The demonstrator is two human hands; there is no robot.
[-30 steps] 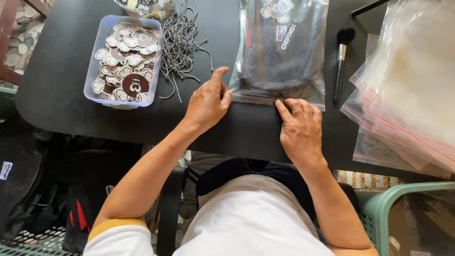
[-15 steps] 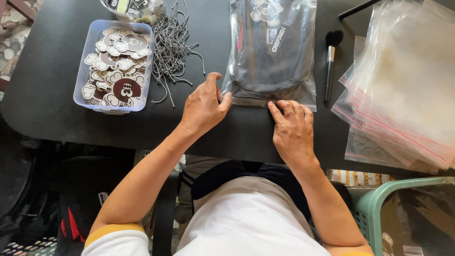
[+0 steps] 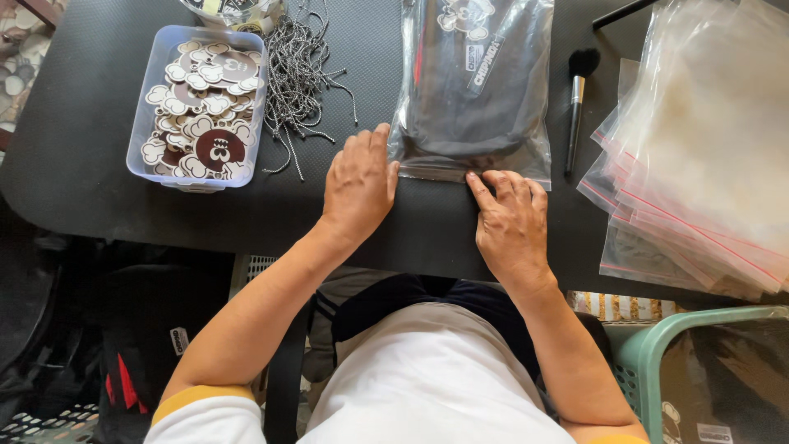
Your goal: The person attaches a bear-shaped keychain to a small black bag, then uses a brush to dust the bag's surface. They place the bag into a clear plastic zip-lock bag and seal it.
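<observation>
Moved: both hands and the bag barely shift since half a second ago; the left hand (image 3: 359, 185) sits a touch closer to the bag's corner, the rest of the change looks like the camera dipping.
Bag: clear plastic bag (image 3: 475, 86) with a dark folded garment inside, lying flat at the table's (image 3: 99, 131) middle, its open end toward the near edge.
Left hand: fingers together, flat on the table, fingertips touching the bag's near left corner, holding nothing.
Right hand: right hand (image 3: 511, 226) pressed flat, fingertips on the bag's near edge strip, nothing gripped.
Left side: clear tub (image 3: 140, 140) of round printed tags, pile of beaded cords (image 3: 306, 78) just beside it.
Right side: black brush (image 3: 577, 107) next to the bag, stack of empty red-striped zip bags (image 3: 699, 164) at the right edge.
Below table: green basket (image 3: 649, 345) at the near right corner.
</observation>
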